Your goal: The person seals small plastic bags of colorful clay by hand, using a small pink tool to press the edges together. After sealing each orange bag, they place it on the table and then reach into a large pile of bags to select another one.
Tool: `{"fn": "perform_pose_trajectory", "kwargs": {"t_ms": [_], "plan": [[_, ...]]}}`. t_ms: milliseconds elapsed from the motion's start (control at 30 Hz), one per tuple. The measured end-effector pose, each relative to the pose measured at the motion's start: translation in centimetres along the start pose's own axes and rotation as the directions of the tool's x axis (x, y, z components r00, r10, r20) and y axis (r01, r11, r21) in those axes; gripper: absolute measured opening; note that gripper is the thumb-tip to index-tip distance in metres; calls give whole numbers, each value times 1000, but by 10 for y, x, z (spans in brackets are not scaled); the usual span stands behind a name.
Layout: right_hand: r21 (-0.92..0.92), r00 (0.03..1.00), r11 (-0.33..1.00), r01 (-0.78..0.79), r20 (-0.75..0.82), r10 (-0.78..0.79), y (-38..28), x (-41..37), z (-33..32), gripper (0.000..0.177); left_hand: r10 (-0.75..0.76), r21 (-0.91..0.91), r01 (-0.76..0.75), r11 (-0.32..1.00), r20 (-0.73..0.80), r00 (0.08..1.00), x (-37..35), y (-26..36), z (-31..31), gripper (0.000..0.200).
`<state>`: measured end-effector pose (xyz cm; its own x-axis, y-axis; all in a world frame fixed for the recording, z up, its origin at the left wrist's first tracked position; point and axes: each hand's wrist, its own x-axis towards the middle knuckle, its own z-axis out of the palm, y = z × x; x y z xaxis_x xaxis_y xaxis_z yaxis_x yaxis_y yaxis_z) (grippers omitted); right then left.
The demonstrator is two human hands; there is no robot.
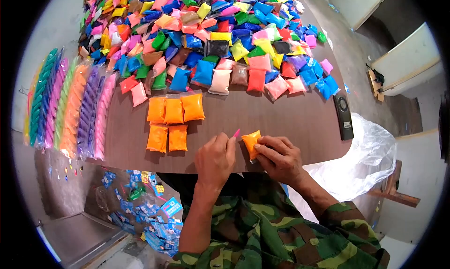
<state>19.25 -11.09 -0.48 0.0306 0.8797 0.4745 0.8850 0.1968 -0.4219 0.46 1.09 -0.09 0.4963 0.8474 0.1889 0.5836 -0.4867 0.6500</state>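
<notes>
My right hand (281, 159) pinches a small orange packet (251, 140) by its right side, just above the table's near edge. To its left, my left hand (215, 159) is closed, and the tip of a thin pink stick (236, 132) pokes out past its thumb. The rest of the stick is hidden in the fingers. Beyond my left hand, several filled orange packets lie in two rows, among them a top-right packet (192, 106) and a bottom-left packet (157, 138).
A large heap of colourful packets (201, 39) covers the far part of the brown table (225, 110). Bagged twisted coloured strands (70, 105) hang at the left edge. A black device (344, 117) lies at the right edge, beside clear plastic sheeting (361, 163). Blue wrappers (161, 229) litter the floor.
</notes>
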Motion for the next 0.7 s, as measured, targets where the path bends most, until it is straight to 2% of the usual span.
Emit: {"fn": "perform_pose_trajectory", "kwargs": {"t_ms": [67,167,267,367,467,567,667,700], "plan": [[6,1000,1000,0,-11,0,-1,1,2,33,-17,-6,17,1000,-11,1000,5,-2,-3,24],[6,1000,1000,-4,-24,4,-1,1,3,31,-46,-163,47,986,6,999,-3,3,-7,25],[-3,1000,1000,-3,-27,3,-2,1,2,30,24,-107,-24,994,2,1000,-13,9,0,25],[-8,999,1000,5,-37,-5,0,1,2,28,68,88,-60,994,-83,994,-8,2,9,23],[10,999,1000,-4,-43,5,0,1,3,27,29,48,-24,999,-88,996,-1,-5,6,22],[31,999,999,-23,-42,24,-1,0,1,28,52,42,-47,998,-113,992,-10,-4,0,19],[42,999,998,-38,-27,39,-2,1,1,30,87,150,-67,986,-131,988,-11,-6,-4,12],[40,999,999,-35,-21,36,-2,1,1,30,175,210,-136,968,-183,967,-9,-7,-6,12]]}}
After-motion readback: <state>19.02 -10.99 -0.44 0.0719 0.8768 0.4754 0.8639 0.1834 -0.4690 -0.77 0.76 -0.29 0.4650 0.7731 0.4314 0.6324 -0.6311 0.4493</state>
